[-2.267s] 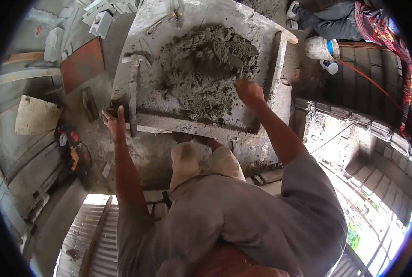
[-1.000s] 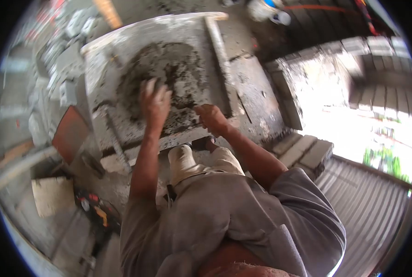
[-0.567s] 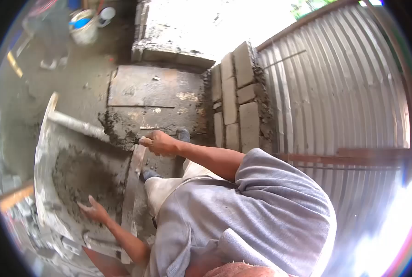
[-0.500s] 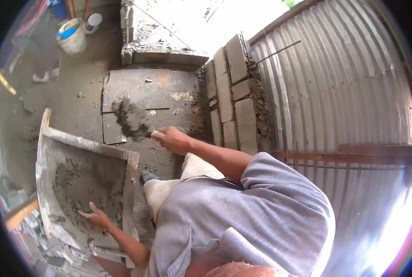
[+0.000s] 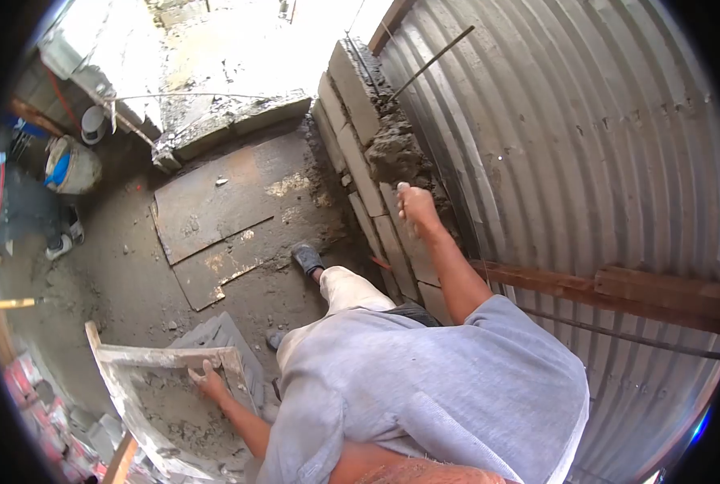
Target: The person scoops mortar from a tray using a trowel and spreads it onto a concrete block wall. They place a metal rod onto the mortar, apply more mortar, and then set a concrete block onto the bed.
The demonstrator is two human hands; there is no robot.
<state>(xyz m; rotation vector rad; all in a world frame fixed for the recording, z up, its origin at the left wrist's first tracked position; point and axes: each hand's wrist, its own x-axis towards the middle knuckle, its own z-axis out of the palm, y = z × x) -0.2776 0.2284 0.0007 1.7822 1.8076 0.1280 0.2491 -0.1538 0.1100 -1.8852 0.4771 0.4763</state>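
My right hand (image 5: pixel 418 208) is closed around the handle of a trowel (image 5: pixel 395 157). Wet grey mortar hides most of its blade, which is over the top of the block wall (image 5: pixel 360 153). Whether the blade touches the wall I cannot tell. On the other side, my left hand (image 5: pixel 208 381) is open with its fingers apart and nothing in it. It hovers by the near rim of a wooden mortar box (image 5: pixel 162 355), over the wet mortar (image 5: pixel 183 407) inside.
Corrugated metal sheeting (image 5: pixel 570 153) rises right of the wall, and a steel bar (image 5: pixel 432 63) juts out beside it. Boards (image 5: pixel 215 202) lie on the floor ahead. A bucket (image 5: pixel 78 168) stands far left, near another person's foot (image 5: pixel 60 246). Grey blocks (image 5: pixel 231 339) sit beside the box.
My right hand has swung the mortar-laden trowel from above the floor boards rightward to the wall top. My left hand has shifted toward the box's rim. The view has turned to the right.
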